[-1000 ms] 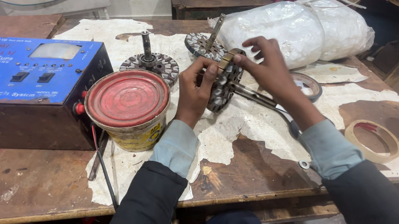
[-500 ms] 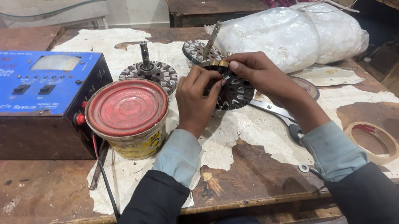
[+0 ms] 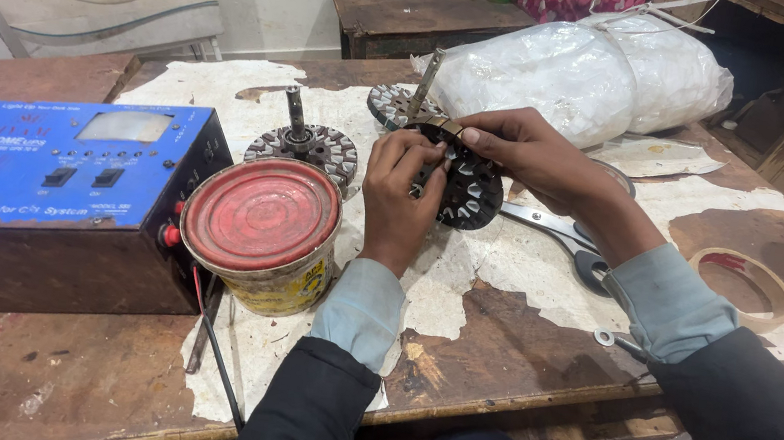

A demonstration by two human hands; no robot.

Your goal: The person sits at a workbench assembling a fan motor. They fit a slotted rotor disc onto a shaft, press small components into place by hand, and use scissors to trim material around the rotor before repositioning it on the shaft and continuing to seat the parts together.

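Observation:
A dark round slotted motor core (image 3: pixel 469 192) is held upright over the workbench by both hands. My left hand (image 3: pixel 399 196) grips its left rim, fingers curled on the face. My right hand (image 3: pixel 522 151) pinches its top edge from behind. A second slotted core with a shaft (image 3: pixel 304 146) lies flat to the left. A third one with a tilted shaft (image 3: pixel 399 102) lies just behind the held core.
A tin with a red lid (image 3: pixel 262 228) stands beside my left forearm. A blue electrical box (image 3: pixel 42 194) sits at the left. Scissors (image 3: pixel 561 237), a tape ring (image 3: pixel 744 287), a white plastic bundle (image 3: pixel 574 67) and a small spanner (image 3: pixel 613 340) lie to the right.
The held core has been turned from edge-on to face toward me. My left hand has shifted onto its left rim.

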